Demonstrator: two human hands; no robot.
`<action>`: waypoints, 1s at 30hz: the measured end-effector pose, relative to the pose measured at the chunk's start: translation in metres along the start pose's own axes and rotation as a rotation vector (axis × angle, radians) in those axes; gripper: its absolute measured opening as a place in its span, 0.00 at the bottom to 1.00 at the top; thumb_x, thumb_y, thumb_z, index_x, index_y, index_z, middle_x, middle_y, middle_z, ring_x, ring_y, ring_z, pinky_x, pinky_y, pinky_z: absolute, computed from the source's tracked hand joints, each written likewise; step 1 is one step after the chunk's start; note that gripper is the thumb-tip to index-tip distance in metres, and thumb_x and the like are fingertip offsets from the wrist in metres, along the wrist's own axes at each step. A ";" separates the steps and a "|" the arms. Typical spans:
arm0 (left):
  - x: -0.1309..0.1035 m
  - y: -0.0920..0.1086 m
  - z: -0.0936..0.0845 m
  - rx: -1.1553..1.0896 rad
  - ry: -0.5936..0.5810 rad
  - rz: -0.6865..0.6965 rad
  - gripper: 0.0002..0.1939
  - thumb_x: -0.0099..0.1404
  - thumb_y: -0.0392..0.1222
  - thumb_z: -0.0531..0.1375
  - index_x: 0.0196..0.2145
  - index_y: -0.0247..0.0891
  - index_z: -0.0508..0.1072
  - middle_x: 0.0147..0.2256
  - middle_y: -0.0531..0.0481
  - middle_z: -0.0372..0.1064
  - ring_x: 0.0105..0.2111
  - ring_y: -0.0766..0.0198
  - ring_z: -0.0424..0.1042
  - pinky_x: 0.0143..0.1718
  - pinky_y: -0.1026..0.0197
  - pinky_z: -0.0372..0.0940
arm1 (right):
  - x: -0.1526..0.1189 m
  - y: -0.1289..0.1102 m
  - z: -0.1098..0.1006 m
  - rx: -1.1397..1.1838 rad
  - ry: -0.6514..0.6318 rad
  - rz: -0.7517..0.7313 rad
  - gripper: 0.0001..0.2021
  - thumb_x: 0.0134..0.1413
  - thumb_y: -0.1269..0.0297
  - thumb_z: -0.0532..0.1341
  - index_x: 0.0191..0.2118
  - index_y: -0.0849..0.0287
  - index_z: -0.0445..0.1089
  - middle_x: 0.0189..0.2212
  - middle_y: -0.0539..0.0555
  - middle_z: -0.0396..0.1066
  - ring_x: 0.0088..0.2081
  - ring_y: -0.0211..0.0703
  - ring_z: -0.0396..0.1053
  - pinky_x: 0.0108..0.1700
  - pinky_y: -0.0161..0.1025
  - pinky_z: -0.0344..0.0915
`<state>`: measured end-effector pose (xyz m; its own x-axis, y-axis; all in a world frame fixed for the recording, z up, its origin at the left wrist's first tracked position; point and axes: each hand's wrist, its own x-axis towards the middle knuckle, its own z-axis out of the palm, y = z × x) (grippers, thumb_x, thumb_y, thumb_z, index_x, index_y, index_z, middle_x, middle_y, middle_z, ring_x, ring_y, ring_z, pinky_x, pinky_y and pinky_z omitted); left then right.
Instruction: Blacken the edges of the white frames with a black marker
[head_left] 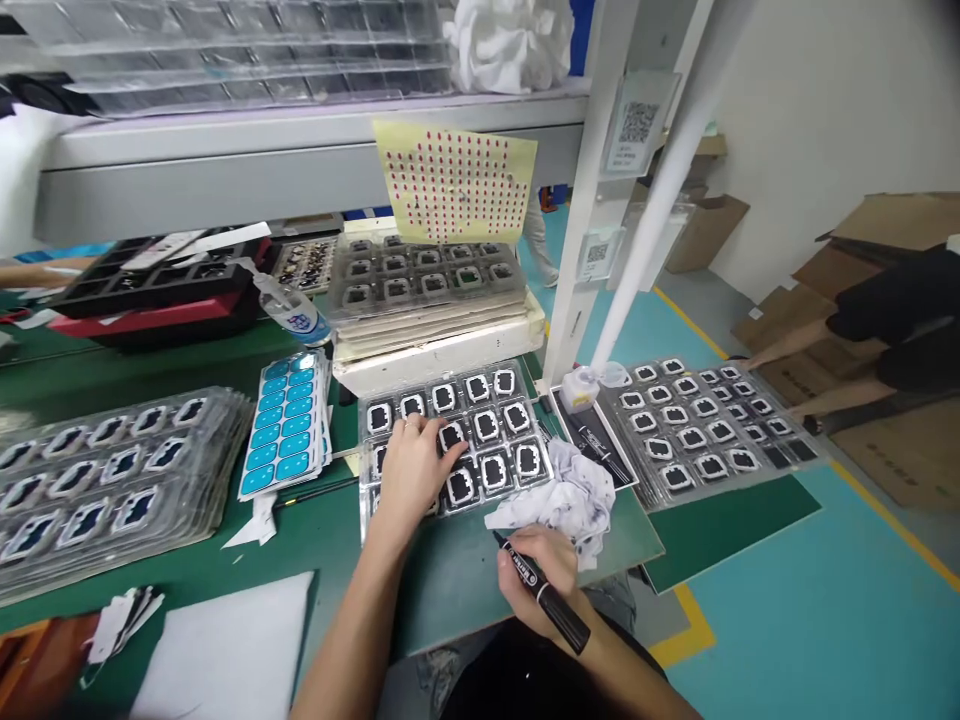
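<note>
My left hand (411,465) reaches over a clear plastic tray (431,388) holding rows of small black parts with white frames. Its thumb and index finger close around one white-framed black part (452,437) in the tray's middle row; the other fingers partly hide the parts beside it. In my right hand (544,575), a black marker (549,600) is held like a pen, its dark tip pointing up and left, apart from the tray. A crumpled, ink-spotted white cloth (574,500) lies between that hand and the tray.
Stacked part trays (112,480) stand left, with blue sticker sheets (283,425) nearby. Behind are a clear bottle (289,310) and a tray stack (427,275). More filled trays (694,425) lie right of a white post (577,270). A person's arm (787,340) shows far right.
</note>
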<state>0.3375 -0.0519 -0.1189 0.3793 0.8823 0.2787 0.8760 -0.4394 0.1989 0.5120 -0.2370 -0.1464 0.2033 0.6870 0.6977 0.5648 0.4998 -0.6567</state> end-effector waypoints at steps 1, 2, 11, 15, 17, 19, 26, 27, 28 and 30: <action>0.001 0.000 -0.001 -0.004 -0.009 -0.013 0.21 0.75 0.53 0.69 0.55 0.35 0.81 0.48 0.34 0.74 0.51 0.36 0.72 0.57 0.39 0.71 | 0.000 0.000 0.000 0.005 0.004 -0.002 0.08 0.64 0.72 0.66 0.45 0.51 0.72 0.31 0.51 0.80 0.30 0.54 0.83 0.31 0.48 0.83; 0.002 0.000 -0.002 -0.017 -0.013 -0.029 0.20 0.73 0.53 0.70 0.53 0.35 0.80 0.49 0.34 0.74 0.52 0.35 0.72 0.58 0.39 0.71 | -0.001 0.001 0.000 0.010 0.010 -0.004 0.08 0.64 0.72 0.66 0.45 0.51 0.72 0.31 0.50 0.80 0.30 0.55 0.84 0.31 0.48 0.83; -0.003 0.011 -0.005 -0.526 0.063 -0.044 0.13 0.74 0.43 0.64 0.33 0.45 0.64 0.44 0.44 0.82 0.50 0.47 0.80 0.54 0.46 0.74 | -0.005 0.004 0.002 0.032 0.025 0.017 0.06 0.65 0.70 0.67 0.44 0.53 0.74 0.31 0.51 0.81 0.31 0.48 0.83 0.36 0.43 0.83; -0.029 0.027 -0.020 -0.989 0.156 -0.229 0.14 0.73 0.50 0.69 0.39 0.45 0.67 0.44 0.46 0.86 0.38 0.54 0.86 0.41 0.53 0.79 | -0.008 0.003 0.001 0.022 0.062 0.046 0.04 0.66 0.68 0.68 0.43 0.52 0.74 0.31 0.50 0.81 0.32 0.48 0.84 0.36 0.42 0.84; -0.049 0.035 -0.026 -1.245 0.133 -0.355 0.17 0.69 0.51 0.73 0.41 0.44 0.70 0.38 0.48 0.85 0.29 0.57 0.83 0.31 0.57 0.77 | -0.010 0.002 0.000 0.018 0.092 0.064 0.05 0.66 0.68 0.68 0.45 0.52 0.74 0.33 0.51 0.81 0.34 0.49 0.85 0.38 0.43 0.85; -0.070 0.042 -0.026 -1.365 0.064 -0.432 0.17 0.68 0.52 0.75 0.43 0.43 0.73 0.34 0.49 0.84 0.24 0.60 0.80 0.25 0.60 0.73 | -0.011 0.001 0.000 0.024 0.125 0.078 0.06 0.67 0.68 0.67 0.47 0.52 0.74 0.35 0.53 0.82 0.36 0.50 0.86 0.41 0.44 0.87; -0.122 0.070 -0.002 -1.451 -0.169 -0.588 0.19 0.69 0.55 0.75 0.46 0.38 0.81 0.31 0.48 0.81 0.23 0.66 0.74 0.27 0.63 0.68 | -0.005 -0.002 -0.005 0.136 0.056 0.080 0.06 0.73 0.67 0.63 0.50 0.51 0.68 0.31 0.49 0.79 0.39 0.51 0.87 0.49 0.54 0.90; -0.124 0.075 -0.001 -1.449 -0.194 -0.587 0.19 0.70 0.56 0.74 0.46 0.37 0.81 0.29 0.49 0.80 0.23 0.66 0.72 0.27 0.64 0.68 | -0.003 -0.001 -0.007 0.150 0.036 0.078 0.05 0.73 0.67 0.64 0.49 0.52 0.68 0.31 0.49 0.79 0.37 0.50 0.86 0.50 0.55 0.90; -0.125 0.078 -0.001 -1.447 -0.208 -0.585 0.20 0.70 0.57 0.74 0.45 0.37 0.82 0.28 0.49 0.79 0.23 0.66 0.72 0.27 0.64 0.67 | -0.002 -0.001 -0.007 0.162 0.018 0.079 0.06 0.72 0.68 0.65 0.49 0.52 0.69 0.33 0.49 0.80 0.38 0.51 0.87 0.50 0.57 0.90; -0.123 0.083 -0.002 -1.444 -0.198 -0.590 0.21 0.69 0.59 0.74 0.44 0.37 0.83 0.29 0.48 0.79 0.24 0.65 0.73 0.27 0.63 0.67 | 0.000 0.001 -0.007 0.183 -0.018 0.078 0.07 0.71 0.71 0.66 0.48 0.52 0.71 0.34 0.51 0.81 0.41 0.53 0.87 0.50 0.56 0.90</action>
<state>0.3626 -0.1973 -0.1348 0.2330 0.9374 -0.2589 -0.0606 0.2797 0.9582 0.5184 -0.2406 -0.1448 0.2256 0.7358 0.6385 0.3924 0.5312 -0.7509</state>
